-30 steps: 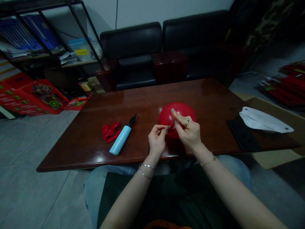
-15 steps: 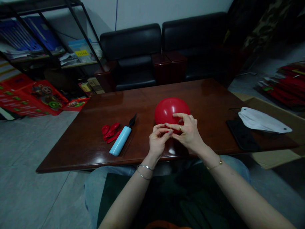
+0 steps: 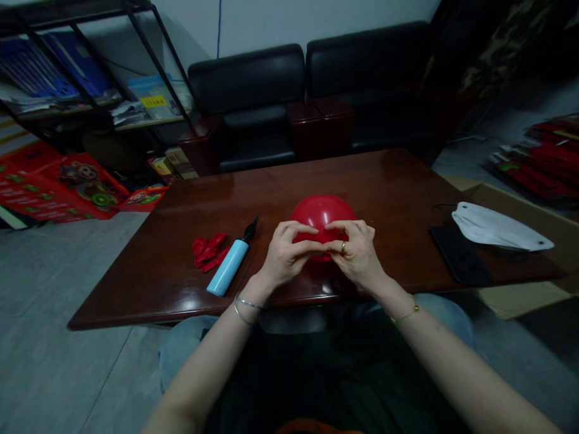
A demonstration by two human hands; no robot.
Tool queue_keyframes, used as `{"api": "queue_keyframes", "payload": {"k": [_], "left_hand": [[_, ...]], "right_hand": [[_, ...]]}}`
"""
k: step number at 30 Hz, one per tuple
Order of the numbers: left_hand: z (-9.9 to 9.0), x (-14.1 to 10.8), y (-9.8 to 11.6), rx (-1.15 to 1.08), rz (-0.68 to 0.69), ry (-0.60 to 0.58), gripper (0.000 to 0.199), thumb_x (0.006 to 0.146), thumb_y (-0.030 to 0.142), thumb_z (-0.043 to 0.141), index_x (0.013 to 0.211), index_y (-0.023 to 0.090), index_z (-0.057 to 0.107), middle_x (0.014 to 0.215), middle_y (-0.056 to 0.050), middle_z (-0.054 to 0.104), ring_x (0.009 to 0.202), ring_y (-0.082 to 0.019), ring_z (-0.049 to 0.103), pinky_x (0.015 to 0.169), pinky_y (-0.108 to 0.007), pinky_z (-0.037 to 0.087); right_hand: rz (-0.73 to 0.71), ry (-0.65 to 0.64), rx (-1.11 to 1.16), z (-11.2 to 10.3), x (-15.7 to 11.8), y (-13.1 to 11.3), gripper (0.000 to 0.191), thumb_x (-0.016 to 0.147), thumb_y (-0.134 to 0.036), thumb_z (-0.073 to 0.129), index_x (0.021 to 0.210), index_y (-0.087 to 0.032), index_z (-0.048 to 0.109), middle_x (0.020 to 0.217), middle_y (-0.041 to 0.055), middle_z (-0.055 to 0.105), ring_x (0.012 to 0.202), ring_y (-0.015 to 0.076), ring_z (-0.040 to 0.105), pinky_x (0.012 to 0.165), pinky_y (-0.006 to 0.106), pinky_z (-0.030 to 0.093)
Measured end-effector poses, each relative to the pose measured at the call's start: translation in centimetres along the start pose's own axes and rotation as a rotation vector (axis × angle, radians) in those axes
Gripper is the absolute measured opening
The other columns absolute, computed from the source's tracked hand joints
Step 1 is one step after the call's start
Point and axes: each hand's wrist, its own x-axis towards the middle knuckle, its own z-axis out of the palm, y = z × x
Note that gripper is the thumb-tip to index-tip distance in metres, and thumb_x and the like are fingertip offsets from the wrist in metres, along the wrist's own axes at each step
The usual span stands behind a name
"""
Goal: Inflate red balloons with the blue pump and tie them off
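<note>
A blown-up red balloon (image 3: 323, 208) rests on the brown table, its near end toward me. My left hand (image 3: 290, 250) and my right hand (image 3: 354, 247) meet at that end, fingertips pinched together around the balloon's neck, which they mostly cover. The right hand wears a ring, and its index finger curves over the balloon's near side. To the left lie a light blue hand pump (image 3: 228, 267) with a black nozzle (image 3: 250, 229) and several flat red balloons (image 3: 208, 250).
The wooden table (image 3: 148, 247) spans the front. On its right side are a black flat object (image 3: 457, 255) and a white face mask (image 3: 499, 227), beside an open cardboard box (image 3: 531, 208). Black armchairs (image 3: 251, 79) stand behind; a shelf (image 3: 144, 124) is at left.
My left hand has shifted up and left, with its index finger now arched against the balloon. The balloon sits slightly lower; the right hand has barely moved.
</note>
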Motion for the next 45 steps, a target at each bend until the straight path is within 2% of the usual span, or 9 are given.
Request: {"api": "queue_keyframes", "payload": {"k": [6,10,16,21,25,28,34,40,45], "left_hand": [[-0.5,1.3,-0.3,0.104,0.167,-0.141,0.017,0.087,0.048,0.071,0.092,0.034,0.079,0.094,-0.002,0.075,0.103,-0.023,0.055,0.094,-0.041,0.041],[-1.2,1.8,-0.3,0.103,0.174,-0.186,0.019,0.085,0.05,0.072,0.09,0.033,0.079,0.094,-0.002,0.077,0.103,-0.024,0.056,0.1,-0.044,0.039],[-2.1,2.2,-0.1,0.08,0.2,-0.262,0.014,0.095,0.033,0.063,0.097,0.039,0.075,0.098,0.003,0.074,0.106,-0.019,0.058,0.115,-0.049,0.033],[-2.5,3.4,1.5,0.166,0.319,-0.416,0.019,0.098,0.021,0.055,0.094,0.031,0.071,0.098,0.002,0.068,0.112,-0.018,0.057,0.121,-0.051,0.029],[-3.2,4.3,2.4,0.231,0.379,-0.531,0.018,0.098,0.018,0.053,0.1,0.026,0.069,0.103,-0.003,0.067,0.116,-0.021,0.055,0.121,-0.05,0.031],[-3.8,4.3,1.9,0.122,0.326,-0.509,0.015,0.097,0.021,0.056,0.1,0.025,0.071,0.102,-0.004,0.069,0.109,-0.021,0.058,0.114,-0.045,0.04],[-3.9,2.9,-0.1,-0.052,0.239,-0.321,0.021,0.099,0.027,0.055,0.098,0.029,0.076,0.094,-0.002,0.077,0.098,-0.019,0.063,0.098,-0.037,0.049],[-3.3,2.1,-0.6,-0.111,0.239,-0.315,0.028,0.1,0.04,0.051,0.096,0.032,0.078,0.092,-0.004,0.077,0.097,-0.019,0.065,0.091,-0.034,0.051],[-3.6,2.3,-0.3,0.025,0.339,-0.346,0.025,0.102,0.035,0.05,0.099,0.032,0.075,0.098,-0.002,0.075,0.105,-0.019,0.062,0.095,-0.035,0.047]], "right_hand": [[-0.005,-0.053,0.013,0.0,0.1,-0.3,0.016,0.088,-0.029,0.069,0.075,-0.031,0.078,0.116,0.0017,0.071,0.103,0.0237,0.05,0.087,0.041,0.032],[-0.03,-0.1,0.016,-0.3,0.2,-0.3,0.018,0.089,-0.029,0.068,0.075,-0.031,0.077,0.117,0.0018,0.07,0.106,0.0246,0.05,0.088,0.042,0.032],[-0.033,-0.167,0.026,-0.4,0.5,-0.3,0.017,0.089,-0.03,0.067,0.075,-0.031,0.077,0.12,0.0024,0.069,0.109,0.0261,0.049,0.089,0.044,0.033],[-0.083,-0.227,-0.008,-0.1,0.2,-0.2,0.018,0.085,-0.022,0.068,0.068,-0.024,0.073,0.122,0.0057,0.067,0.109,0.0274,0.049,0.09,0.046,0.034],[-0.105,-0.213,0.012,-0.1,0.1,-0.3,0.017,0.082,-0.019,0.069,0.066,-0.022,0.071,0.122,0.0068,0.067,0.108,0.0268,0.049,0.088,0.044,0.035],[-0.106,-0.217,0.044,-0.4,0.3,-0.4,0.013,0.084,-0.025,0.071,0.071,-0.026,0.075,0.122,0.0049,0.067,0.109,0.0265,0.049,0.09,0.044,0.034],[-0.054,-0.216,0.133,-0.9,0.6,-0.7,0.007,0.083,-0.028,0.076,0.077,-0.031,0.078,0.122,0.0022,0.068,0.11,0.0258,0.05,0.093,0.045,0.035],[-0.018,-0.223,0.172,-0.9,0.5,-0.8,0.01,0.081,-0.028,0.078,0.08,-0.038,0.079,0.129,-0.0009,0.066,0.125,0.0281,0.048,0.101,0.052,0.036],[-0.081,-0.228,0.172,-0.9,0.4,-0.7,0.007,0.081,-0.029,0.077,0.077,-0.035,0.079,0.151,-0.0017,0.052,0.153,0.0333,0.021,0.116,0.064,0.024]]}}
